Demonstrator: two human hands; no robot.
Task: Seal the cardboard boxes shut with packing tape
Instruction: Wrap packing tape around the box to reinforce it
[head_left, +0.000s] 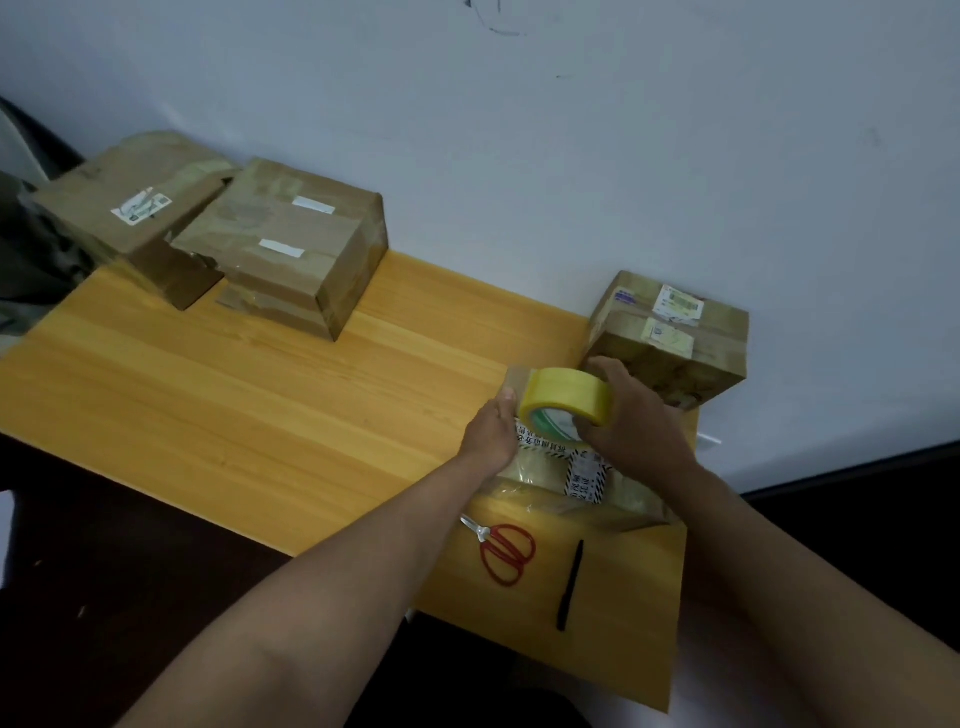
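Note:
A flat cardboard box (540, 467) with striped printed labels lies on the wooden table (234, 405) near its right end. My right hand (631, 415) grips a yellow roll of packing tape (566, 397) held over the box's far end. My left hand (491, 431) rests on the box's left edge, thumb pressed against the far left corner by the roll. Much of the box is hidden under my hands.
Red-handled scissors (504, 551) and a black pen (570, 584) lie near the table's front edge. A small labelled box (670, 338) stands at the back right against the wall. Two larger boxes (291, 249) (130, 213) sit at the back left.

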